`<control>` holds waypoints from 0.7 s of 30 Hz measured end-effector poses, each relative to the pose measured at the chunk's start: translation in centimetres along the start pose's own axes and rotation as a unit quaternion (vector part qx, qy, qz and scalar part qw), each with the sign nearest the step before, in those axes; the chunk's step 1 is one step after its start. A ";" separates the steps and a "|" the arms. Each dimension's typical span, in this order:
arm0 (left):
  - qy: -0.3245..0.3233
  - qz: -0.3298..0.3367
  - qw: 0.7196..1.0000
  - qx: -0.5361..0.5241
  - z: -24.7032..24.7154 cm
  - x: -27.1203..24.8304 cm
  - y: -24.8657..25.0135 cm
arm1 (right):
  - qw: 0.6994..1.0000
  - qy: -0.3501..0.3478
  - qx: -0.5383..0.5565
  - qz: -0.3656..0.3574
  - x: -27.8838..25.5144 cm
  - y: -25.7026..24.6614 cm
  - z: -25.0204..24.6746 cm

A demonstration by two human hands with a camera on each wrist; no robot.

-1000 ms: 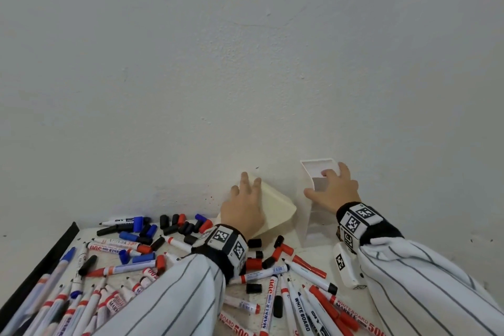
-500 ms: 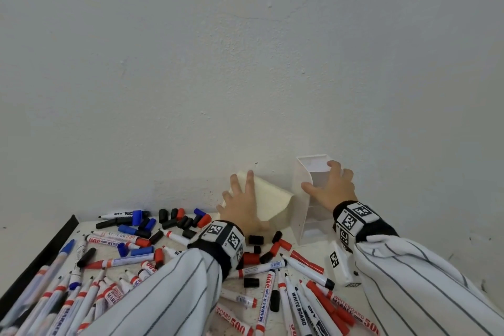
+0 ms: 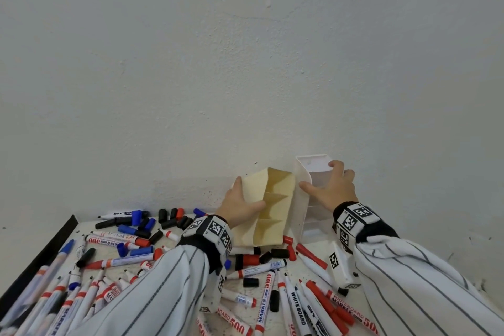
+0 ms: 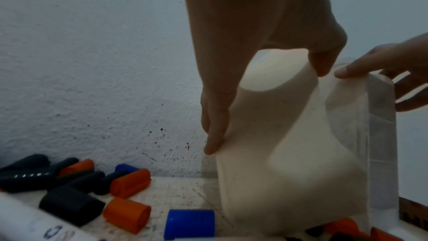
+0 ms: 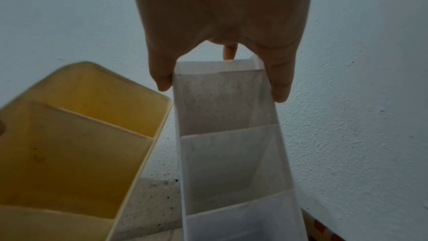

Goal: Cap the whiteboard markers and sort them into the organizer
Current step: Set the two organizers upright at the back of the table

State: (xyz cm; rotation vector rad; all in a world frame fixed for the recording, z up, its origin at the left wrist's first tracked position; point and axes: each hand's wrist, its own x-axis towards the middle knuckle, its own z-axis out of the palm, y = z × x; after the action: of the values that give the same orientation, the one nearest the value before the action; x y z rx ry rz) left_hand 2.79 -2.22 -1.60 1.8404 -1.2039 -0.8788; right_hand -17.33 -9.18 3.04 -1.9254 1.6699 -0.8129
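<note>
Two hands, left hand gripping cream organizer, right hand gripping white organizer.

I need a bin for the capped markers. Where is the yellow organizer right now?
In the head view the yellow organizer stands right of centre by the wall, gripped by the left hand, beside the white organizer.

Plastic organizers and markers against a rough painted wall.

The cream organizer is matt, opaque plastic with a smooth skin; the white organizer is smooth, translucent plastic, faintly scuffed inside. The whiteboard markers have glossy white plastic barrels with printed labels, and the loose caps are matt, ribbed plastic. The wall is rough, matt plaster. Striped cloth sleeves look soft and woven. The worktop is pale, matt and speckled.
</note>
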 end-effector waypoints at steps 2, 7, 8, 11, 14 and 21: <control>0.015 -0.005 1.000 -0.012 0.2 0.1 0.1 | 1.000 -0.006 -0.001 -0.001 0.0 0.2 0.0; 0.014 -0.013 1.000 0.006 0.4 0.1 0.2 | 1.000 -0.010 0.010 -0.013 0.0 0.6 0.2; 0.010 -0.016 1.000 0.013 0.5 0.2 0.0 | 1.000 -0.010 0.017 -0.014 0.0 0.6 0.2; 0.015 -0.037 0.998 0.039 0.9 0.6 -0.9 | 0.998 -0.009 0.056 -0.017 0.0 0.8 0.2; 0.031 -0.090 0.993 0.073 0.9 0.8 -1.3 | 0.995 0.007 0.094 -0.010 -0.2 1.0 0.2; 0.063 -0.104 0.985 0.125 0.6 1.4 -1.5 | 0.994 0.019 0.109 0.007 -0.1 1.2 0.8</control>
State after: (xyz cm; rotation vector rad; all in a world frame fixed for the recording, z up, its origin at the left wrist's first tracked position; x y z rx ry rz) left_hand 3.34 -3.31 -3.37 2.2203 -1.0965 -0.7338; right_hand -17.65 -9.27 1.61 -1.7580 1.5442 -0.9890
